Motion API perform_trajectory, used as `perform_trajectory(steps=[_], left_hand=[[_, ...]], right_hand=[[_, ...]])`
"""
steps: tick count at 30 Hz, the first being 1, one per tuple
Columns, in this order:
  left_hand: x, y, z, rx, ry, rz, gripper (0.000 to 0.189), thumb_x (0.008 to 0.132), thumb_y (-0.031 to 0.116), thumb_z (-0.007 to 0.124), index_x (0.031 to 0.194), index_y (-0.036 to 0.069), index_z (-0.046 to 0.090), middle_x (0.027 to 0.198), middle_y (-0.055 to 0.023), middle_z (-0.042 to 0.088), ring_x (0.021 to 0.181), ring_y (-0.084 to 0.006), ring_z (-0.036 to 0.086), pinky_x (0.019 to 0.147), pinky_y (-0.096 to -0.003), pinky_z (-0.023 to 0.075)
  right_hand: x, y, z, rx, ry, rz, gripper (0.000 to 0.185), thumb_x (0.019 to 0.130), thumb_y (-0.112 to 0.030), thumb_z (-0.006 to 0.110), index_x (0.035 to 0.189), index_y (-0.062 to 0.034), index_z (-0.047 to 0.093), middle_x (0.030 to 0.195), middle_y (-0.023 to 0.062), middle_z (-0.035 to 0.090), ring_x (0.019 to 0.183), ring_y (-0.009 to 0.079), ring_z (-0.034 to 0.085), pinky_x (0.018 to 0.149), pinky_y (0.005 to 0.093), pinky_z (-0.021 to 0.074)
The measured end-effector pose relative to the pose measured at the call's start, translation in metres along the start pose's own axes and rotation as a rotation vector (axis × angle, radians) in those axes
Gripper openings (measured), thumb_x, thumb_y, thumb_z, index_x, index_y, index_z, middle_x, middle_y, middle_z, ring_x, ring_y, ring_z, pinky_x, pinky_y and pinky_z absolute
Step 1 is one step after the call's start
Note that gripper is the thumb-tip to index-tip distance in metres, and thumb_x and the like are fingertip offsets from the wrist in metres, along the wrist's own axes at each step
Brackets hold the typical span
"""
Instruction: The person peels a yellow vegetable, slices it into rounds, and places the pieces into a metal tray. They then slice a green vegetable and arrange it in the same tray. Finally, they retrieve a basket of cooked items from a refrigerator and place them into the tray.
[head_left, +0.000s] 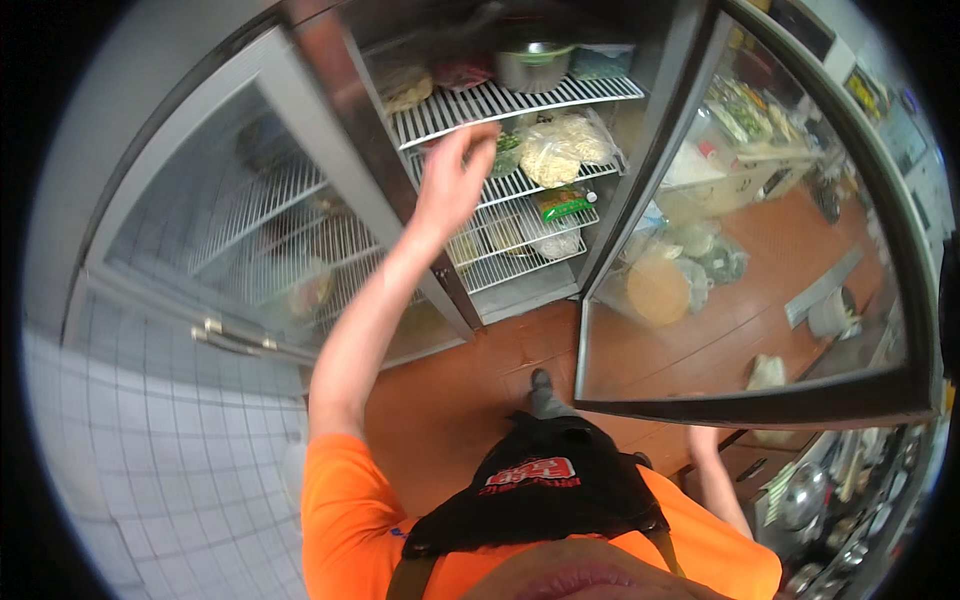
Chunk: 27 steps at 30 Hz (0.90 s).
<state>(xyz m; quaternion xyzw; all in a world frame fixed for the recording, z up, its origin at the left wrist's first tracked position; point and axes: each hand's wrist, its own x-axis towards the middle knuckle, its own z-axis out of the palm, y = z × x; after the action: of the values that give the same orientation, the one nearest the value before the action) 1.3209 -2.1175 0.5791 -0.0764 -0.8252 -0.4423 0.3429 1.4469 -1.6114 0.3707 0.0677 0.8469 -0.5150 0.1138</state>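
Note:
My left hand (459, 176) reaches into the open refrigerator at the height of the second shelf. It is blurred, its fingers bent and apart from the thumb, and I see nothing in it. Just right of it sits a bag of green vegetables (507, 154). Clear plastic bags of pale noodles (556, 150) lie further right on that wire shelf (517, 184). At the lower right, my right hand (702, 439) holds the frame edge of the swung-out glass door (750, 405); the frame partly hides its fingers.
The top shelf (517, 97) carries a metal pot (534, 69) and bagged food. Lower down lies a green packet (564, 204). A second glass door (210, 180) is shut at left. Through the open door I see bags (705, 255) on the red-brown floor (420, 427). Metal utensils (806, 495) crowd the right.

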Motion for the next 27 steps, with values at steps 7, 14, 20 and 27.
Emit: perform_trajectory(steps=[7,14,20,27], left_hand=[[0.313,-0.145,0.071,-0.044,-0.087,-0.2,0.019,0.091,0.014,0.057,0.099,0.001,0.068,0.093,-0.0064,0.068,0.09,-0.014,0.062,0.082,-0.0306,0.049],[0.485,-0.351,0.079,0.079,-0.265,-0.554,0.034,0.088,0.026,0.064,0.115,0.006,0.061,0.099,-0.0099,0.064,0.09,-0.022,0.062,0.07,-0.0409,0.0535],[0.488,-0.399,0.071,-0.018,-0.259,-0.728,0.041,0.089,0.026,0.063,0.123,0.004,0.056,0.104,-0.0128,0.063,0.095,-0.026,0.062,0.072,-0.0429,0.0564],[0.483,-0.365,0.062,-0.061,-0.245,-0.7,0.043,0.09,0.025,0.062,0.125,0.003,0.055,0.105,-0.0138,0.063,0.096,-0.028,0.062,0.074,-0.0427,0.0573]], right_hand=[[0.066,0.061,-0.124,0.425,0.016,0.242,0.021,0.096,-0.016,0.049,0.107,-0.0052,0.064,0.116,0.0104,0.064,0.105,0.0188,0.057,0.093,0.032,0.0439],[0.158,0.078,-0.215,0.393,0.259,0.357,0.021,0.096,-0.016,0.05,0.108,-0.0048,0.063,0.117,0.0111,0.063,0.106,0.0192,0.057,0.094,0.0323,0.0438],[0.278,0.051,-0.296,0.248,0.357,0.282,0.021,0.096,-0.016,0.05,0.108,-0.0045,0.063,0.118,0.0116,0.063,0.107,0.0196,0.057,0.095,0.0326,0.0437],[0.386,0.018,-0.359,0.129,0.411,0.134,0.022,0.096,-0.016,0.05,0.108,-0.004,0.063,0.118,0.0122,0.063,0.107,0.02,0.057,0.095,0.0329,0.0435]])
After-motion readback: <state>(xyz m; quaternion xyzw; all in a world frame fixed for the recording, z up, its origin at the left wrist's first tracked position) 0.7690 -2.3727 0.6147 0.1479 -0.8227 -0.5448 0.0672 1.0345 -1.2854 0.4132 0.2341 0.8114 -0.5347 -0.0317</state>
